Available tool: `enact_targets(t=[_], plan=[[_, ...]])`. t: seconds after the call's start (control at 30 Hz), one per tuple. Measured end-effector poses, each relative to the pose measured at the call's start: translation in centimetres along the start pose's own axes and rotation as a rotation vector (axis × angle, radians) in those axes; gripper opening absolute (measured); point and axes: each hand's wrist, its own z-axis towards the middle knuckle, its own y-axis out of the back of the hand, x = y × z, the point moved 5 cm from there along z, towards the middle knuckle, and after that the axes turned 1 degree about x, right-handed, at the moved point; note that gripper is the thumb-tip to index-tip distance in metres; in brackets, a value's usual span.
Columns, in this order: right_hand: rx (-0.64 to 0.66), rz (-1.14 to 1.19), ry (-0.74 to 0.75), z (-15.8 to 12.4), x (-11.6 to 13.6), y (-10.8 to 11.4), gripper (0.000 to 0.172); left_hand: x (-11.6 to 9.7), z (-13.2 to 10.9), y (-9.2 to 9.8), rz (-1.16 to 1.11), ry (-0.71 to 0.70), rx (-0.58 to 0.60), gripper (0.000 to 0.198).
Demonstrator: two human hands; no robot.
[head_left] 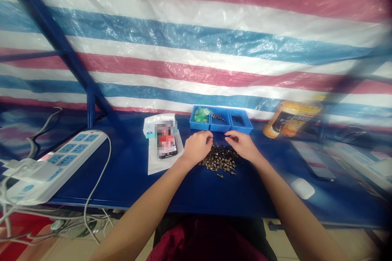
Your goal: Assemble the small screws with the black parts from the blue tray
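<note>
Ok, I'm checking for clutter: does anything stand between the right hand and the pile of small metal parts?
Nothing visible does: the right hand is by the far right edge of the pile, and the blue bins lie beyond both.

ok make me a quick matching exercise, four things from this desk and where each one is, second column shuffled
Column 1
1. pile of small metal pieces
2. green packet
3. phone with lit screen
4. white power strip

Column 2
a. on a white sheet
b. inside the leftmost blue bin
c. at the left end of the table, with cables by it
d. heaped close to both the left hand and the right hand

Right pairs: 1-d, 2-b, 3-a, 4-c
</note>
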Motion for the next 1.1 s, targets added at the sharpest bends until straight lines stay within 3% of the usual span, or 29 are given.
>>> enact_targets(t=[0.2,0.53,0.67,0.87,1.0,1.1], plan=[[0.206,-0.143,0.143,-0.3,1.0,-1.4,0.024,1.2,0.2,-1.1,0.07,0.007,0.08,0.026],[0.315,-0.51,0.101,2.3,3.1,-3.0,0.013,0.9,-0.1,-1.3,0.074,-0.002,0.103,0.027],[0.266,-0.525,0.08,2.4,3.2,-3.3,0.016,0.6,0.0,-0.7,0.037,0.003,0.07,0.024],[0.144,-0.169,0.163,1.4,3.1,-2.6,0.023,-0.2,0.0,-0.1,-0.056,-0.027,0.011,0.02],[0.11,0.228,0.04,1.2,3.0,-1.7,0.017,-0.8,0.0,0.2,-0.129,-0.086,-0.003,0.019],[0.105,0.469,-0.023,1.2,3.0,-1.8,0.025,-1.3,-0.1,0.5,-0.192,-0.135,-0.014,0.024]])
